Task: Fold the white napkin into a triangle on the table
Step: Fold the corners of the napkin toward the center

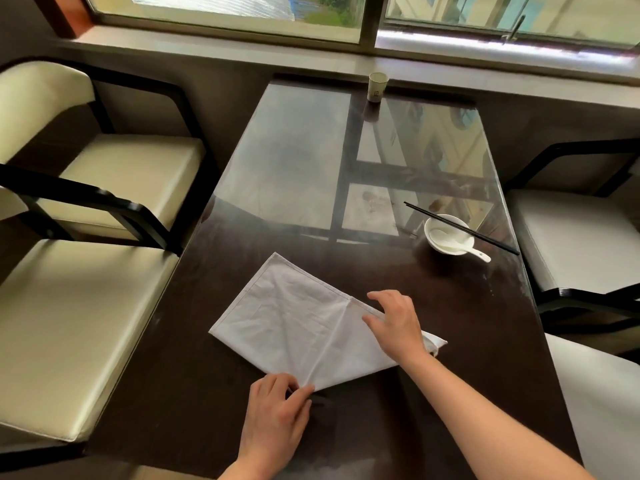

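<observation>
white napkin (298, 323): lies flat on the near half of the dark, glossy worktop (467, 341), turned corner-on to the viewer. its right part is folded over the rest. a straight crease runs from the near corner up to the far hemmed edge. the far left corner points toward the window, and the right tip is slightly bunched just past the wrist.

left hand (277, 414): at the napkin's near corner, thumb and fingers curled together and pinching the cloth there.

right hand (394, 323): laid on the folded right part, fingers spread apart and fairly straight, palm down on the cloth, gripping nothing.

white bowl (437, 242): well apart from the napkin, near the right edge of the worktop. a white spoon (479, 253) rests in it with the handle over the rim, and black chopsticks (460, 227) lie across its top.

paper cup (376, 86): upright at the far end of the worktop, just below the window sill (207, 53).

cream chairs (131, 168) (69, 323): two, with black frames, along the left side. a pale chair (571, 244) stands on the right side.
</observation>
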{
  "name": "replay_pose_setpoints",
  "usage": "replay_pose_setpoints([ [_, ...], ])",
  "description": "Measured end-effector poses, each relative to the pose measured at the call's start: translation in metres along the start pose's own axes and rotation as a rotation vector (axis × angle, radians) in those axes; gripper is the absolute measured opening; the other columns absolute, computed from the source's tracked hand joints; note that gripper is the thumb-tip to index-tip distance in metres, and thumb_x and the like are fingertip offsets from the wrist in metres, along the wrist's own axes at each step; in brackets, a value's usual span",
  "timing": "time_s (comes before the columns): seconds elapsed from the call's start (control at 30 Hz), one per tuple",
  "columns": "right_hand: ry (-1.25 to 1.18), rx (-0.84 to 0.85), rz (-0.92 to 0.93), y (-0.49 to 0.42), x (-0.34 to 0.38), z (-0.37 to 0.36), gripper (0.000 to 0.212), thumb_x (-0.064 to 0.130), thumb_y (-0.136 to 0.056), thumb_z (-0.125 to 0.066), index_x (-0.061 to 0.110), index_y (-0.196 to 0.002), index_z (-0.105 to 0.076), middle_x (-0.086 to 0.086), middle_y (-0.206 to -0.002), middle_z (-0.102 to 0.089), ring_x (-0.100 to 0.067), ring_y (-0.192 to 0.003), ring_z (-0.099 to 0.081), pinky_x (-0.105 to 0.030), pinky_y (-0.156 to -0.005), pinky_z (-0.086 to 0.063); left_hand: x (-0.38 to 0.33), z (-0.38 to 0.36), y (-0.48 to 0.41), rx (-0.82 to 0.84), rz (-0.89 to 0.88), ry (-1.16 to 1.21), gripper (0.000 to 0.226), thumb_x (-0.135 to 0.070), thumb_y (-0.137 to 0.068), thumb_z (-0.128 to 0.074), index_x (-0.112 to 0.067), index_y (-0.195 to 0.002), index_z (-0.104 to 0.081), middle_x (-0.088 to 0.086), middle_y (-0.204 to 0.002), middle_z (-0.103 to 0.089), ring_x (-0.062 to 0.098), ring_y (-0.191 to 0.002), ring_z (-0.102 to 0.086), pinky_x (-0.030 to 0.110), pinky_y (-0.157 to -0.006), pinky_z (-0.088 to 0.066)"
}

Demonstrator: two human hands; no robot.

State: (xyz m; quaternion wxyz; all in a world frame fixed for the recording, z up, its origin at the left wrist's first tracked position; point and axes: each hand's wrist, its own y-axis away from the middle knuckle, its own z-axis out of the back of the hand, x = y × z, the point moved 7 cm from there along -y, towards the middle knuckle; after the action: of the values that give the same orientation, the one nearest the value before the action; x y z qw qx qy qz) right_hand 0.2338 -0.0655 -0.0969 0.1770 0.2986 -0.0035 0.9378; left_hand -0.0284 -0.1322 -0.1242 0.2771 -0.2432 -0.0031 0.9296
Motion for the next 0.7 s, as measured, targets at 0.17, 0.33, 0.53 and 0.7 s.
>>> replay_pose_setpoints([
  [0.17,-0.169,-0.295,-0.191,0.062,-0.047,0.037,0.017,0.015,-0.089,-0.071,0.021,-0.105,-0.072,0.009,-0.094,-0.067,-0.015,-0.090,-0.059,-0.027,-0.070,-0.047,-0.001,0.002,0.000,0.042,-0.020,-0.016,0.031,-0.033,-0.088,-0.055,-0.027,-0.110,-0.075,-0.005,-0.092,-0.060,0.018,-0.086,-0.056,0.033,-0.079,-0.044],
  [0.33,-0.346,-0.354,-0.622,0.106,-0.113,0.043,0.009,0.029,-0.092,-0.070,0.024,-0.098,-0.067,0.007,-0.083,-0.069,-0.018,-0.079,-0.067,-0.042,-0.070,-0.061,-0.004,0.005,0.000,0.098,-0.027,-0.035,0.037,-0.034,-0.086,-0.050,-0.026,-0.112,-0.076,-0.006,-0.093,-0.061,0.017,-0.087,-0.058,0.032,-0.080,-0.046],
  [0.53,0.005,-0.174,-0.508,0.088,-0.111,0.042,0.021,0.032,-0.083,-0.079,0.031,-0.096,-0.062,0.010,-0.088,-0.061,-0.014,-0.079,-0.058,-0.027,-0.062,-0.042,-0.006,0.009,0.000,0.127,-0.017,-0.050,0.041,-0.033,-0.084,-0.047,-0.024,-0.111,-0.076,-0.006,-0.094,-0.062,0.017,-0.087,-0.060,0.034,-0.081,-0.050],
  [0.7,-0.009,-0.214,-0.454,0.071,-0.117,0.045,0.007,0.025,-0.092,-0.068,0.023,-0.095,-0.074,0.003,-0.089,-0.062,-0.020,-0.080,-0.060,-0.031,-0.064,-0.046,-0.007,0.010,-0.001,0.132,-0.012,-0.054,0.042,-0.032,-0.083,-0.048,-0.022,-0.111,-0.077,-0.005,-0.094,-0.062,0.018,-0.087,-0.061,0.034,-0.079,-0.051],
])
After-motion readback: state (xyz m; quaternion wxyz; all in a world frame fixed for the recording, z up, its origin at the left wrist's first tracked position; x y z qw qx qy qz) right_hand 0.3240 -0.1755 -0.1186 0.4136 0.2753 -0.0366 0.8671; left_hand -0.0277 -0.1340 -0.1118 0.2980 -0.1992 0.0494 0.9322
